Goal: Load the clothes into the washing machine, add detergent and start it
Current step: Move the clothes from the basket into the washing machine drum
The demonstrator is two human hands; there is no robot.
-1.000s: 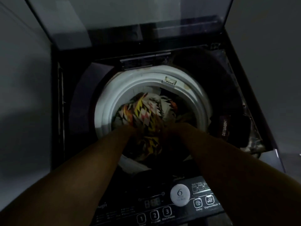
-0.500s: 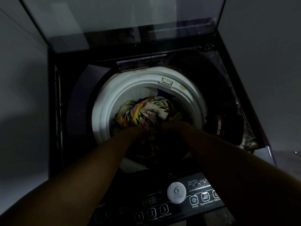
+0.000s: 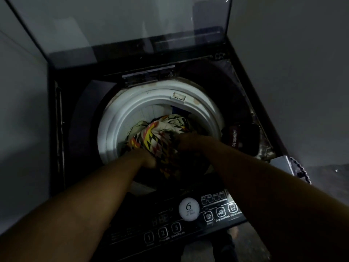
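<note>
Head view: the patterned cloth [image 3: 151, 136] lies in the washer drum [image 3: 111, 133], atop the load. The left grip [image 3: 148, 158] bunches its near edge. The right grip [image 3: 186, 140] is buried in folds, so I cannot tell its closure. Soft, light, floppy — best gathered in handfuls.

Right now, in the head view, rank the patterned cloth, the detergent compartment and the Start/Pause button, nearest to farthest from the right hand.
From the right hand:
1. patterned cloth, in the drum, touching it.
2. detergent compartment, right of the drum.
3. Start/Pause button, front panel.
</note>
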